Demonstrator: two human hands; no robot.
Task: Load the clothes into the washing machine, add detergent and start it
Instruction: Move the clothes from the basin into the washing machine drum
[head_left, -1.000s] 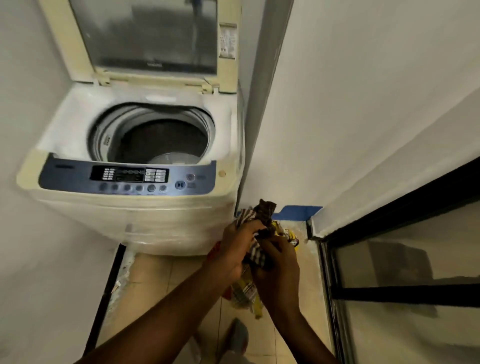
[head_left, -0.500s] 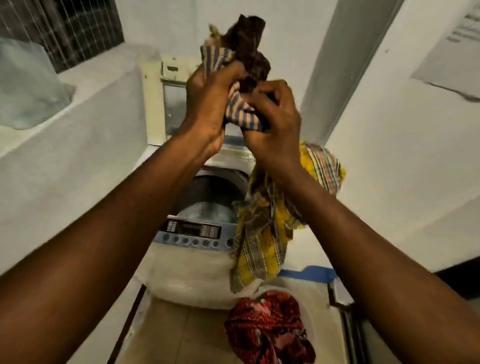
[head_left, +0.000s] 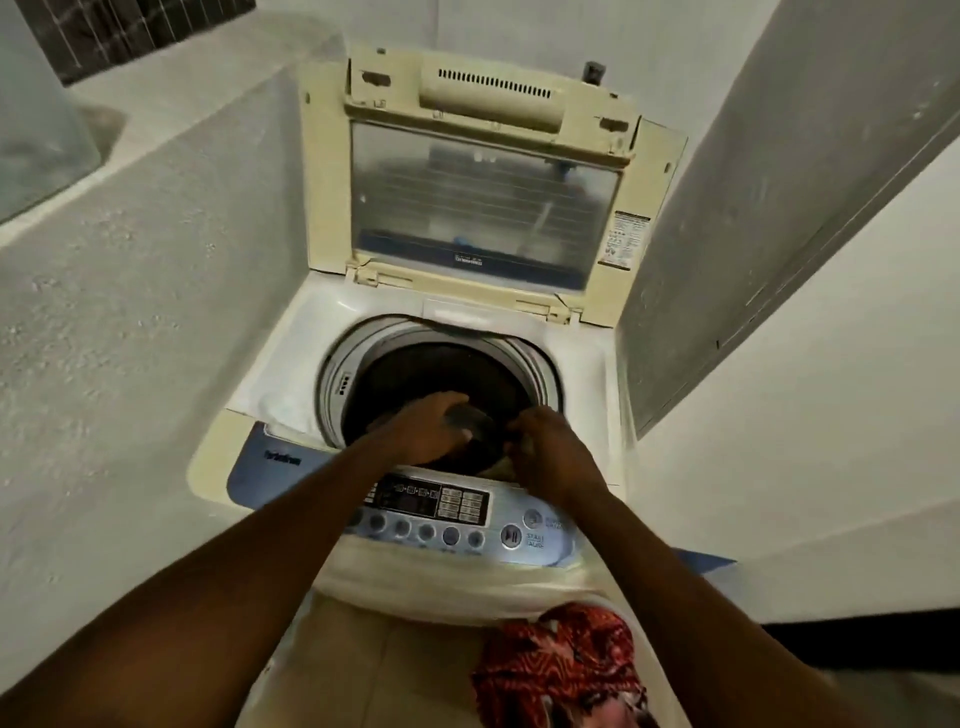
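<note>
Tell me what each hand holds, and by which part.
Both hands, left and right, grip dark cloth at the drum mouth; which part of it cannot be told.

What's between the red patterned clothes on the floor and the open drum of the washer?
In the head view, the washer's blue control panel and cream front edge lie between the red clothes and the drum.

The hands (head_left: 488, 436) blur in the drum (head_left: 441, 374) mouth; what they grip is a dark smear, perhaps cloth. The drum's bottom is lost in shadow. The red cloth (head_left: 561, 665) is cut by the bottom edge. Panel (head_left: 431, 504) labels and the lid (head_left: 483, 208) sticker are too small to read.
</note>
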